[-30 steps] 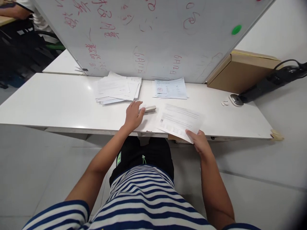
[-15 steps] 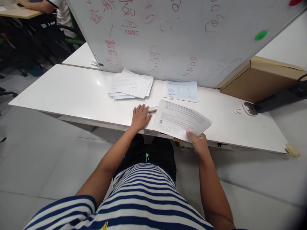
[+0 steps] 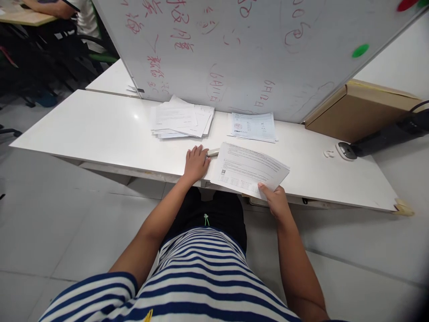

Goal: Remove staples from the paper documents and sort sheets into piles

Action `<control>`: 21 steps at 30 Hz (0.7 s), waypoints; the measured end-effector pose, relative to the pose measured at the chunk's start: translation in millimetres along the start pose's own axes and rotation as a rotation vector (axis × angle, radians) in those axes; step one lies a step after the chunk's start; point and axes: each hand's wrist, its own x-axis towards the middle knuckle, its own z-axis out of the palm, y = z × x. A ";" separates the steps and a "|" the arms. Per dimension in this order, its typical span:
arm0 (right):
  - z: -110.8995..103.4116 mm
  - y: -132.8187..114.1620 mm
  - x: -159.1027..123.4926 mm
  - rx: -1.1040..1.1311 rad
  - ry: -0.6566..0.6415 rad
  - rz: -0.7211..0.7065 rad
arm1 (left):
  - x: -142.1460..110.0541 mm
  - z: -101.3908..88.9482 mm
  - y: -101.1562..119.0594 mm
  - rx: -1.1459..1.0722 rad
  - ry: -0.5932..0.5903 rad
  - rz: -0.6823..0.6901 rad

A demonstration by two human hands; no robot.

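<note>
My right hand (image 3: 276, 201) pinches the lower right edge of a small bundle of printed paper sheets (image 3: 250, 170), thumb on top. The sheets slant over the desk's front edge, their left end near my left hand (image 3: 196, 164). That hand lies palm down on the desk with its fingers stretched out and a little apart. Between it and the sheets shows a slim pale tool (image 3: 213, 153), perhaps a stapler; the hand covers one end and the paper hides the other.
A loose stack of papers (image 3: 177, 118) and a smaller pile of bluish sheets (image 3: 254, 126) lie at the back of the white desk (image 3: 100, 129), against a whiteboard (image 3: 201, 58). Rightward are a cardboard box (image 3: 355, 109) and a small grey-and-white device (image 3: 346, 151). Another person's arm (image 3: 55, 9) shows far left.
The sheets in my right hand have shifted slightly left and lower, with the hand moving along. My left hand has stayed nearly in place by the pale tool.
</note>
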 end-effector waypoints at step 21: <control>-8.5 -83.3 161.2 0.098 0.070 -0.111 | 1.6 2.5 0.1 0.000 0.031 -0.016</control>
